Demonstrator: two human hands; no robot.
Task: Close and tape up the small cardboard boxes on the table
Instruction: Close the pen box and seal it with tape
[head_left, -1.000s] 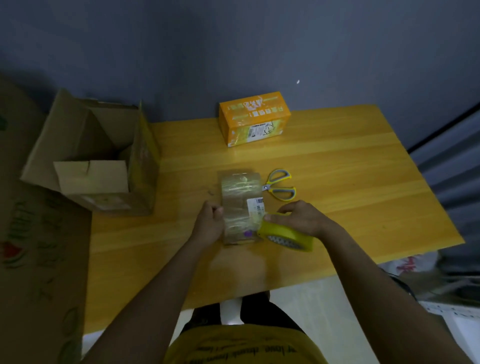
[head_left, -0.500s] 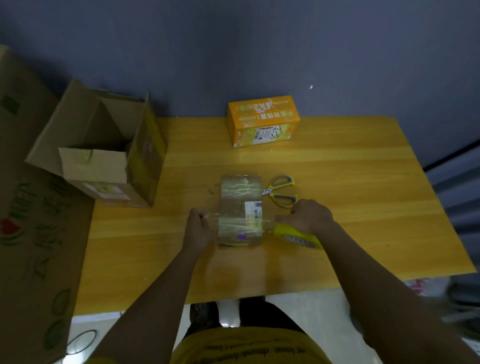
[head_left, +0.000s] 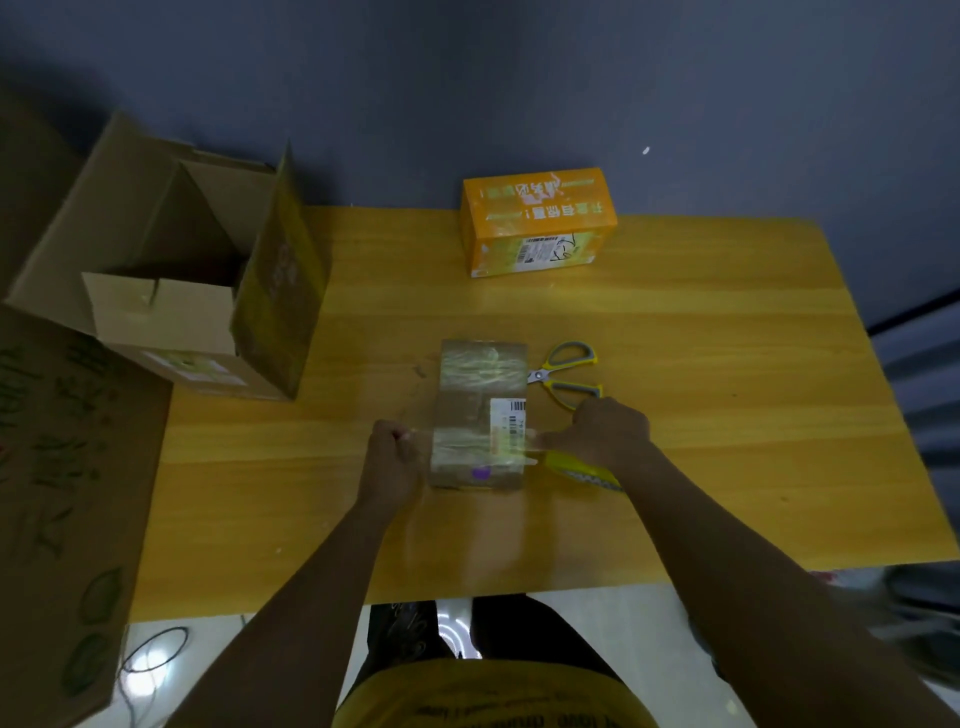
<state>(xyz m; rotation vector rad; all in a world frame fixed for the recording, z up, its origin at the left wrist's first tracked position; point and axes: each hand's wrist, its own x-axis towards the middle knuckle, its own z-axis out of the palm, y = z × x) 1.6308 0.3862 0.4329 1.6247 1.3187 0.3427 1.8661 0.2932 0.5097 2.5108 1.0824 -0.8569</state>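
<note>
At the centre of the frame, a small cardboard box (head_left: 480, 413) is seen lying flat on a wooden table (head_left: 675, 338), already glossy with bands of clear tape and bearing a white barcode label. A strip of clear tape (head_left: 475, 441) is stretched across the near half of the box, from the left hand (head_left: 395, 457) to the right hand (head_left: 605, 434).

The left hand is curled into a fist just left of the box, and the free end of the tape appears to be pinched in it. The right hand is closed around a yellow tape roll (head_left: 584, 470), held just right of the box, low against the table.

Compared with a second ago, the roll has been drawn from the box's near right corner outward to the right, and the left hand has been pulled slightly away to the left, so a longer strip is now spanned over the box. It is judged that this band is about to be pressed down and then cut.

Yellow-handled scissors (head_left: 566, 376) are lying just behind the right hand, beside the box. An orange box (head_left: 537, 221) is stood at the far edge of the table, upper centre, already closed. A large open carton (head_left: 176, 291) is set at the upper left.
</note>
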